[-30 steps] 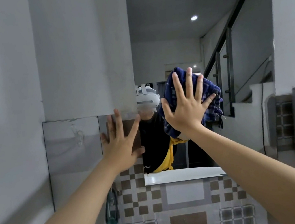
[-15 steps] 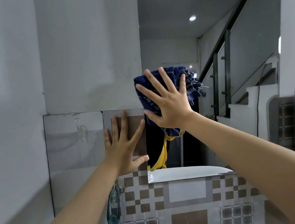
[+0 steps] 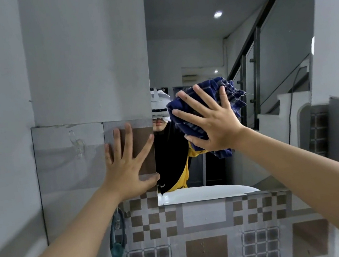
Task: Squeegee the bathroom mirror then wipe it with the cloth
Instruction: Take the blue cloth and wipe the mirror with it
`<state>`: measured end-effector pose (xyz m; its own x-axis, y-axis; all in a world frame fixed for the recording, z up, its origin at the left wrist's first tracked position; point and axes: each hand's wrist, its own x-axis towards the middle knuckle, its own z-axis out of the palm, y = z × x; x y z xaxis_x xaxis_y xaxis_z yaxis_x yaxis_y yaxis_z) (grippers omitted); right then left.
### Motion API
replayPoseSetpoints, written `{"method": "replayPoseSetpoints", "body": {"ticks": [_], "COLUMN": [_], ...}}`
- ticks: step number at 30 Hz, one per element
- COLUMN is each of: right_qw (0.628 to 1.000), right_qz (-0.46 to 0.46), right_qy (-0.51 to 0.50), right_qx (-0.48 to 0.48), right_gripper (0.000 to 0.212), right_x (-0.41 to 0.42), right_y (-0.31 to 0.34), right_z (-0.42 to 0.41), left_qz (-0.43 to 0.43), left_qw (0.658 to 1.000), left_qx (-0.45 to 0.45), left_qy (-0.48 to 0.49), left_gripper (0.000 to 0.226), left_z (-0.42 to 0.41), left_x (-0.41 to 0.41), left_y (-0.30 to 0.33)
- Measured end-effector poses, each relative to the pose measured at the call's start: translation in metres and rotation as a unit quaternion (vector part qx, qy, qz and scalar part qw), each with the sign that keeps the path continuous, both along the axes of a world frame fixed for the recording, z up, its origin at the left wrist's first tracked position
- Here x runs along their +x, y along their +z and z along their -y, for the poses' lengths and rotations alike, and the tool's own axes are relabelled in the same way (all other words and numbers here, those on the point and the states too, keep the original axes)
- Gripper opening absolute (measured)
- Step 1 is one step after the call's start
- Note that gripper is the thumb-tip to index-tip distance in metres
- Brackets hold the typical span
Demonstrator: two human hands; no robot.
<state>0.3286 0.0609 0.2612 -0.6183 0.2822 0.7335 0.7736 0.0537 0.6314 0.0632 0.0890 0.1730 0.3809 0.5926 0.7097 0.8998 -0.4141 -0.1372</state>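
While we press the blue checked cloth (image 3: 209,109) flat against the mirror (image 3: 263,60) with our right hand (image 3: 214,126), the fingers stay spread and straight over it rather than curled round it, which puts the whole palm's weight into the glass. This sits a little right of the frame's centre, low on the mirror and near its left edge. Our left hand (image 3: 126,167), also with fingers splayed and holding nothing, leans on the tiled wall (image 3: 71,164) just left of that edge, its thumb touching the mirror's border; we judge it is there to brace us as we reach. Low in the frame, left of centre, hangs the green squeegee (image 3: 116,255), put away on the wall, so we take the wiping stage to be under way, with the upper glass probably left to cover.
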Motion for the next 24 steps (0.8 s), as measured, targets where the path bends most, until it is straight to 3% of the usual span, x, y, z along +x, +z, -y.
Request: {"method": "replayPoseSetpoints", "body": {"ticks": [6, 15, 18, 24], "right_qw": [0.998, 0.976, 0.952, 0.868], "right_qz": [-0.041, -0.215, -0.305, -0.495], "right_qy": [-0.034, -0.046, -0.026, 0.036], "right_qx": [0.015, 0.006, 0.025, 0.027], "right_gripper": [0.076, 0.075, 0.074, 0.075], "right_x": [0.077, 0.161, 0.162, 0.141], "right_y": [-0.008, -0.025, -0.033, -0.06], "right_z": [0.008, 0.02, 0.017, 0.015], "left_qz": [0.007, 0.024, 0.024, 0.023], "left_qw": [1.0, 0.999, 0.999, 1.0], "left_qx": [0.018, 0.019, 0.014, 0.004], "left_qy": [0.019, 0.023, 0.023, 0.02], "left_gripper": [0.102, 0.105, 0.106, 0.105], "left_z": [-0.002, -0.003, -0.002, 0.001], "left_x": [0.002, 0.005, 0.006, 0.008], "left_y": [-0.003, -0.005, -0.004, -0.003]}}
